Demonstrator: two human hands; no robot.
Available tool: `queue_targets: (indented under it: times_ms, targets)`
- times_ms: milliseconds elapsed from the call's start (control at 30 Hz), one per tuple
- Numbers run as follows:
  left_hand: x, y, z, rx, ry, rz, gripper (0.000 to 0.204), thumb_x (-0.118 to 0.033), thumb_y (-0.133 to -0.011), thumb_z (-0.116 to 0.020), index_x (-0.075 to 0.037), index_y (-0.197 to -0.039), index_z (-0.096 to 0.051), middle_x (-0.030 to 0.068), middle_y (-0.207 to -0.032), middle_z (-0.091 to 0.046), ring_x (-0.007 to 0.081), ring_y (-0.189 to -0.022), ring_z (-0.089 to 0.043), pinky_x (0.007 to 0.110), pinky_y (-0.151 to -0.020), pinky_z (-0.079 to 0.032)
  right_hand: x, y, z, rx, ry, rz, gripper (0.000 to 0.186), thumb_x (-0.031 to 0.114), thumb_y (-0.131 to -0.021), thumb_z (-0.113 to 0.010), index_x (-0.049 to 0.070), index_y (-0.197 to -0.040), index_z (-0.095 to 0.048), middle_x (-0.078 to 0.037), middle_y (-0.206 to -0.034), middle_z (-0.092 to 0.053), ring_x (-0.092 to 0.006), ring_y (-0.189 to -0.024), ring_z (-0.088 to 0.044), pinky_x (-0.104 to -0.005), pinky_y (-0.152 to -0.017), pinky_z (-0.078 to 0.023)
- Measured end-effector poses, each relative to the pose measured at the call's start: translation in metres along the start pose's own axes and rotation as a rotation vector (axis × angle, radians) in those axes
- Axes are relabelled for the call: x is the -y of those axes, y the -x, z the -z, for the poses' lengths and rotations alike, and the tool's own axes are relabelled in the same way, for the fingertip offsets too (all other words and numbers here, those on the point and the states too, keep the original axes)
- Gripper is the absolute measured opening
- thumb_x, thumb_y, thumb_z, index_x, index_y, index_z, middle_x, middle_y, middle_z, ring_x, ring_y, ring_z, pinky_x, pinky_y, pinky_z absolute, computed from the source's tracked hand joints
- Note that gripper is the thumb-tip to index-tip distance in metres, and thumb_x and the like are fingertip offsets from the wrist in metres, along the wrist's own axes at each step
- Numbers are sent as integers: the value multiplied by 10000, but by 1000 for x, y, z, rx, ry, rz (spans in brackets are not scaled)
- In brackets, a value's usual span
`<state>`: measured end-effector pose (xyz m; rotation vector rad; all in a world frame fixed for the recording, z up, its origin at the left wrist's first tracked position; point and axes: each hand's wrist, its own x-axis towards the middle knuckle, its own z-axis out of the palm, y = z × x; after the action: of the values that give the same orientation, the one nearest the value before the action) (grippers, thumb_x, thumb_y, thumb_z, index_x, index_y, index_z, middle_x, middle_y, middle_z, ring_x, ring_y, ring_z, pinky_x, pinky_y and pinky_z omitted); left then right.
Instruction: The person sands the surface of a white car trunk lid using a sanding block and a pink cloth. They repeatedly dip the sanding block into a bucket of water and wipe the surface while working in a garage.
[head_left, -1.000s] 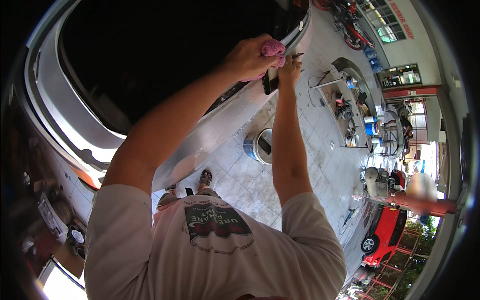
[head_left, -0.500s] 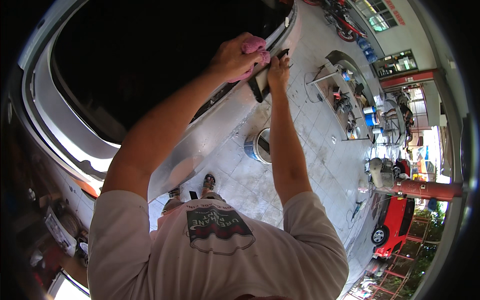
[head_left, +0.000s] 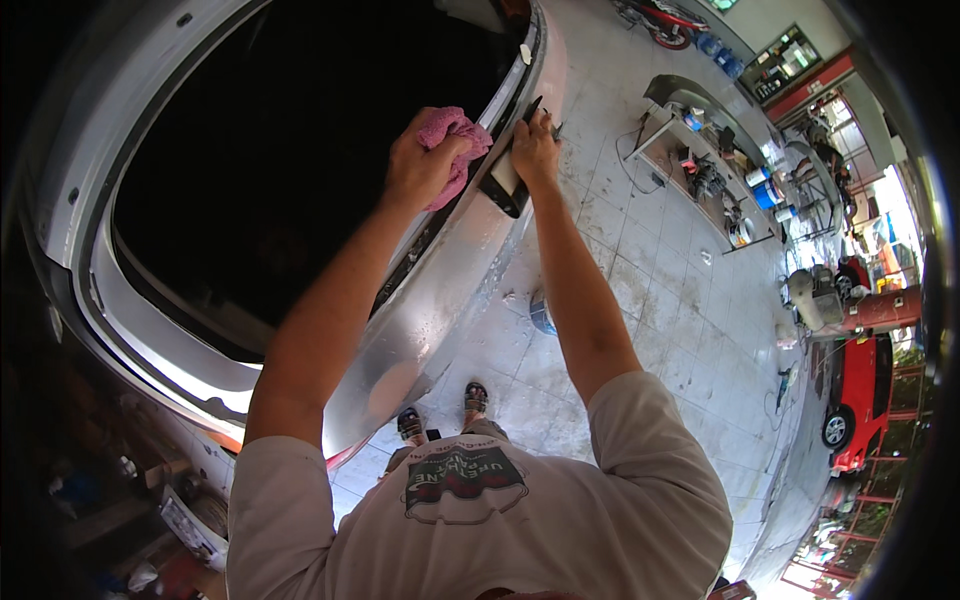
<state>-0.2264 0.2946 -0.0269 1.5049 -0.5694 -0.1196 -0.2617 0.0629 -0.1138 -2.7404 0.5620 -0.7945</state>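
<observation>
My left hand [head_left: 412, 172] is closed round a crumpled pink cloth [head_left: 455, 150], above the dark window area [head_left: 290, 140] of a silver-grey car. Opposite it, my right hand [head_left: 537, 152] presses a flat black block [head_left: 507, 190] with a pale face against the car's body panel [head_left: 440, 275]. Fingers of that hand curl over the block's far end. Water drops and pale, dull patches show on the panel below the block.
A bucket [head_left: 542, 312] stands on the tiled floor [head_left: 620, 290], partly behind my right forearm. Farther right is a low table [head_left: 665, 150] with tools and cans. A red motorcycle [head_left: 665, 25], a red pillar [head_left: 880, 310] and a red car [head_left: 862, 400] lie beyond.
My left hand with the pink cloth has drawn left, away from my right hand and over the dark window area. My right hand stays on the block at the panel. The whole view has shifted.
</observation>
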Motion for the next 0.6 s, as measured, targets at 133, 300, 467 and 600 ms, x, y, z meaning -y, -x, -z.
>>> queue_targets:
  times_ms: [133, 300, 467, 600]
  targets:
    - [3, 3, 18, -60, 69, 62, 330, -162, -888, -771, -51, -1196, -731, 95, -1086, -780, 172, -1003, -731, 335, -906, -581, 101, 115, 26, -49, -210, 167, 588, 254, -1110, -505, -149, -1537, -486, -343, -1623, -478, -478, -1604, -333, -675, -1304, -195]
    - [4, 0, 19, -34, 56, 31, 280, -111, -900, -756, -37, -1167, -716, 70, -1065, -777, 114, -896, -703, 292, -784, -579, 113, 154, 43, -94, -349, 162, 561, 254, -1082, -560, -59, -1547, -548, -324, -1647, -462, -513, -1571, -369, -654, -1315, -200]
    - [-29, 7, -2, 44, 114, 87, 260, -106, -901, -751, -38, -1146, -698, 58, -996, -778, 84, -740, -649, 264, -660, -544, 5, -8, 11, -28, -265, -153, 485, 270, -1094, -484, -53, -1421, -638, -332, -1629, -477, -525, -1538, -409, -734, -1237, -275]
    - [0, -1, 21, -58, 31, -11, 243, -104, -915, -739, -43, -1146, -694, 58, -992, -784, 82, -717, -628, 254, -627, -529, 78, 54, 14, 97, 9, 21, 515, 321, -1153, -442, -40, -1489, -592, -297, -1648, -474, -476, -1592, -349, -708, -1265, -248]
